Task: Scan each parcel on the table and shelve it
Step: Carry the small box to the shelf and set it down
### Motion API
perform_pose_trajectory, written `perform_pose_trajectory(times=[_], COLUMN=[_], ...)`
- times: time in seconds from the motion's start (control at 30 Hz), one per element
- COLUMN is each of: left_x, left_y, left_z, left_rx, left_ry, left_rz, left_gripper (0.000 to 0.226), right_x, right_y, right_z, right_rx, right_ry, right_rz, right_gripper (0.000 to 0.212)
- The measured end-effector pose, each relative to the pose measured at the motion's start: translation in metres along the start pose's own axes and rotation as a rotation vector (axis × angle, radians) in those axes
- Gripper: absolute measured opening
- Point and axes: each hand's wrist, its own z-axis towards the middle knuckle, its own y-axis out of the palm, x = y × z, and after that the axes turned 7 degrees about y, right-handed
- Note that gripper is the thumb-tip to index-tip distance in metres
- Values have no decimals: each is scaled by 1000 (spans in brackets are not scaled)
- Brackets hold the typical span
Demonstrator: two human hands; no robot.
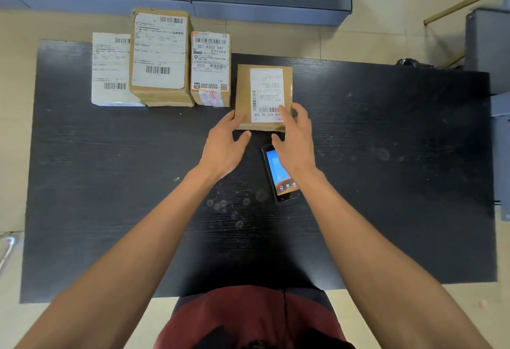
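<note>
The small flat brown cardboard parcel with a white shipping label [263, 97] lies on the black wood-grain desk [386, 155], just above the middle of the frame, and both hands are at its near edge. The left hand [225, 145] has its fingers against the parcel's lower left corner with the thumb stretched out below the edge. The right hand [294, 139] lays its fingers over the lower right corner of the label, thumb below. Neither grip looks fully closed: the fingers are lightly bent and touch the box, not yet clamped round it.

The parcel looks stiff, thin and probably light, so it should lift easily. The cardboard gives fair friction, though the glossy label may be slicker. A grip on the two side edges, thumbs beneath and fingers on top, seems soundest and would leave the barcode uncovered.

Four parcels show in all. The one in hand sits apart; three stand in a touching row in the upper left of the frame: a white flat parcel [110, 70], a taller brown carton with a large white label [161, 56], and a narrow brown box with a printed label [211, 68]. One black handheld scanner with a lit blue screen [278, 173] lies on the desk just below the parcel, partly under the right wrist.
</note>
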Motion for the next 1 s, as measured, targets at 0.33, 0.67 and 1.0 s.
perform_pose_trajectory(times=[0.33,0.67,1.0], left_x=[48,135,227], left_y=[32,106,248], left_z=[-30,-71,-157], left_rx=[65,3,-105], left_ry=[194,501,754], left_rz=[-94,-1,23], left_gripper=[46,44,48], right_x=[22,114,249], right_y=[-47,-103,-173], right_z=[-70,-153,-281], right_rx=[334,600,883], right_ry=[57,118,194], right_rz=[216,402,420], right_gripper=[69,64,63])
